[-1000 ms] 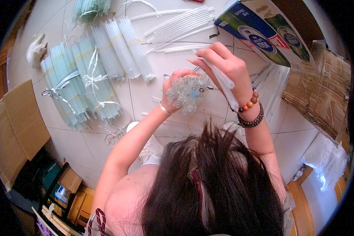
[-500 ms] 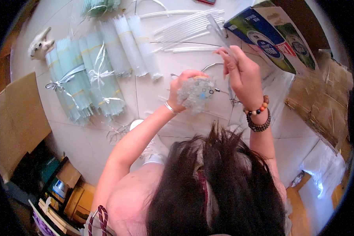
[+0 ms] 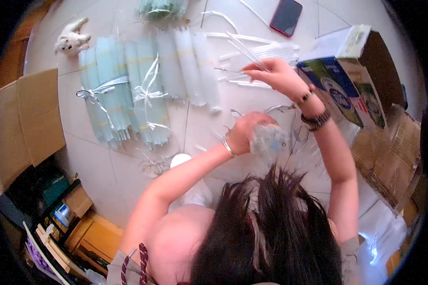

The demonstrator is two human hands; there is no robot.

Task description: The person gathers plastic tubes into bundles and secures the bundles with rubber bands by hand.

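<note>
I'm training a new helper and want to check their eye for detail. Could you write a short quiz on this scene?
1. Multiple choice: which hand grips the thick bundle? A) left B) right C) neither

2. True or false: the phone lies inside the printed box.

3. Short answer: what is the right hand holding?

Key
1. A: the left hand is closed around it.
2. False: the phone lies on the floor, outside the printed box.
3. A few clear tubes, though blur hides their exact number.
</note>
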